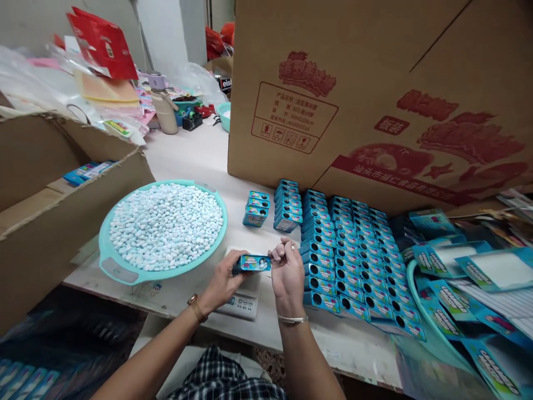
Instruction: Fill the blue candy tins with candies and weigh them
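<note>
My left hand (221,283) and my right hand (286,273) both grip a small blue tin (253,263), held level just above a small white scale (242,297) at the table's front edge. The left fingers wrap its left end; the right fingers curl at its right end. A turquoise basin (109,265) full of white tablets (166,224) lies to the left. Rows of the same blue tins (350,255) stand packed together to the right, with a few stacked ones (256,208) behind the scale.
A large printed cardboard box (375,94) stands behind the tins. An open cardboard box (45,194) sits at the left. Blue packaging cards (470,289) are piled at the right. A bottle (163,105), a tape dispenser (191,118) and clutter are at the back.
</note>
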`<state>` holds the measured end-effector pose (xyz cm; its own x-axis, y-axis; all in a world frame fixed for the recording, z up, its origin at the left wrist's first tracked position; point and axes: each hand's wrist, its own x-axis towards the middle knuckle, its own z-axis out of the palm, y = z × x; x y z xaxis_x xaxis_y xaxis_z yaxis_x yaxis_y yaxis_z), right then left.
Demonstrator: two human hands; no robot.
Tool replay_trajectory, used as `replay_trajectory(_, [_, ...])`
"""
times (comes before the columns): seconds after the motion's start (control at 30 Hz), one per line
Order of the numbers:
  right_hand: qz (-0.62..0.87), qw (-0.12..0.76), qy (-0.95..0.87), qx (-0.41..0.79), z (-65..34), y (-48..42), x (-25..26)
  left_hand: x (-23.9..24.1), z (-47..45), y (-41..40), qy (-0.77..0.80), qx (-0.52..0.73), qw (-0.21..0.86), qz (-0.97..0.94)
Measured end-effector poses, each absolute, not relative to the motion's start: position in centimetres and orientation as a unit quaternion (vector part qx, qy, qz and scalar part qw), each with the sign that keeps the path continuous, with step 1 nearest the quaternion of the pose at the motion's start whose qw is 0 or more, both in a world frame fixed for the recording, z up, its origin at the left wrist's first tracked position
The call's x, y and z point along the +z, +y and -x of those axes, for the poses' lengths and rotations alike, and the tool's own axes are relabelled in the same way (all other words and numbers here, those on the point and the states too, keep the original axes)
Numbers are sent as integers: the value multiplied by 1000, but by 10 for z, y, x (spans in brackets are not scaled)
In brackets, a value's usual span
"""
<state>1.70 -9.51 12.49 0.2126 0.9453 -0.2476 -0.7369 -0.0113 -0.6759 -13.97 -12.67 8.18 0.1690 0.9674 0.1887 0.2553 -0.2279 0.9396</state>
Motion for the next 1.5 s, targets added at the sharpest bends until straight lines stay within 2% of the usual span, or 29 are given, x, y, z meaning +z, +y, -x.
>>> replay_trajectory(0.2, [411,655,-261,578,3,-100,129,70,144,-126,469,451,453,-609])
replay_trajectory(0.47, [409,649,-271,582,8,-99,130,58,148,-127,455,461,477,-594])
replay_trajectory(0.73, [374,673,-73,634,-49,-87,139,77,182,-169,525,476,371,-600])
replay_trajectory(0.9, [398,683,-66,609,-78,-102,124,97,223,-223,612,580,264,-469])
replay_trajectory(1.03, [424,654,-72,622,-76,-114,115,104,238,-237,651,603,240,-394])
replay_trajectory(1.23, [446,650,-114,605,-68,-112,117,111,229,-221,610,577,251,-482])
replay_trajectory(1.5, [438,652,-112,608,-65,-113,113,133,189,-174,537,452,229,-675])
